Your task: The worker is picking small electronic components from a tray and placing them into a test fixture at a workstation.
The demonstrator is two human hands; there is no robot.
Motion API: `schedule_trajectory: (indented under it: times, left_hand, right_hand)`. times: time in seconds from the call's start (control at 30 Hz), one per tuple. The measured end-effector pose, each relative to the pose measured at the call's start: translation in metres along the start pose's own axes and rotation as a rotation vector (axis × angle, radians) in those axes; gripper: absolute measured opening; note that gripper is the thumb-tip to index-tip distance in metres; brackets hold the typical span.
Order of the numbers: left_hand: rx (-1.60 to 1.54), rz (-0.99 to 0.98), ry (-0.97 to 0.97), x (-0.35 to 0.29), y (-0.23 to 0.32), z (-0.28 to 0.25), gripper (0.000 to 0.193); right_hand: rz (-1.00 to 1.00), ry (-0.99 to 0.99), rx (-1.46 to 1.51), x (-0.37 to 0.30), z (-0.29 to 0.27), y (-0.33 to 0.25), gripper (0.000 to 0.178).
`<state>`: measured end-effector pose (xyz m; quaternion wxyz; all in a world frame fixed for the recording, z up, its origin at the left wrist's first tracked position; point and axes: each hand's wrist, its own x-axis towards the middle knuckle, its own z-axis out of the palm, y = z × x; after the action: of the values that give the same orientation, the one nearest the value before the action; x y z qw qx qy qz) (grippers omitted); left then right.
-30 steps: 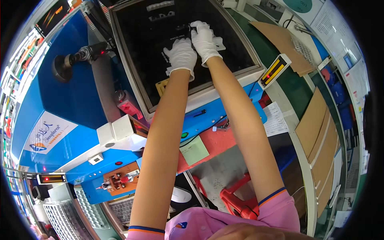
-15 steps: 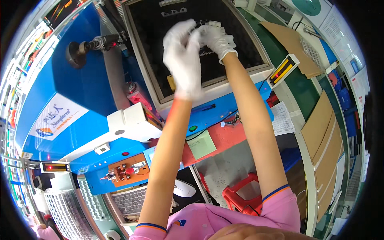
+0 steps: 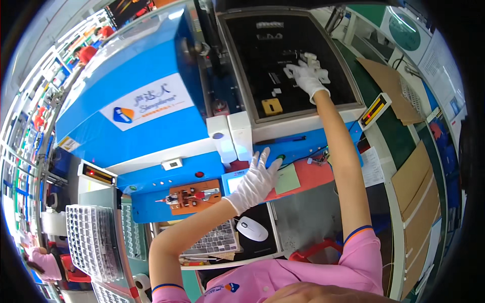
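Note:
My left hand (image 3: 254,183), in a white glove, is over the blue front panel (image 3: 298,146) of the machine. Its fingers are spread, with their tips close to a green button (image 3: 280,158); contact is hard to tell. My right hand (image 3: 307,81), gloved too, reaches onto the framed black work surface (image 3: 257,60). Its fingers lie stretched out among small white pieces (image 3: 312,60), and I see nothing gripped in them. Small pale strips (image 3: 274,78) and a yellow block (image 3: 272,106) lie further left on that surface.
A big blue machine housing (image 3: 126,101) stands at the left. Below the panel are an orange fixture (image 3: 194,198), a keyboard (image 3: 214,240) and a white mouse (image 3: 252,229). Stacked clear trays (image 3: 93,242) stand at lower left; cardboard sheets (image 3: 417,187) lean at right.
My left hand has left the black surface and come down to the front panel, its fingers spreading. My right hand stays among the white pieces. The view has shifted toward the left.

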<state>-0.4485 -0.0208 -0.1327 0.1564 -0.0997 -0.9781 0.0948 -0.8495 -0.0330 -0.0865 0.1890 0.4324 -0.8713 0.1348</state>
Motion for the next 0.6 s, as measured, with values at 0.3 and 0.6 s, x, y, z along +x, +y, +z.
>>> schedule_trajectory:
  times: [0.3,0.6]
  left_hand:
    - [0.139,0.026,-0.175,-0.012,0.005,-0.01,0.036]
    - [0.086,-0.021,-0.217,-0.006,0.015,-0.003,0.031]
  right_hand:
    - [0.042,0.76,0.492,-0.149,-0.116,-0.06,0.067]
    - [0.459,0.508,0.806,-0.283,-0.045,-0.034,0.071]
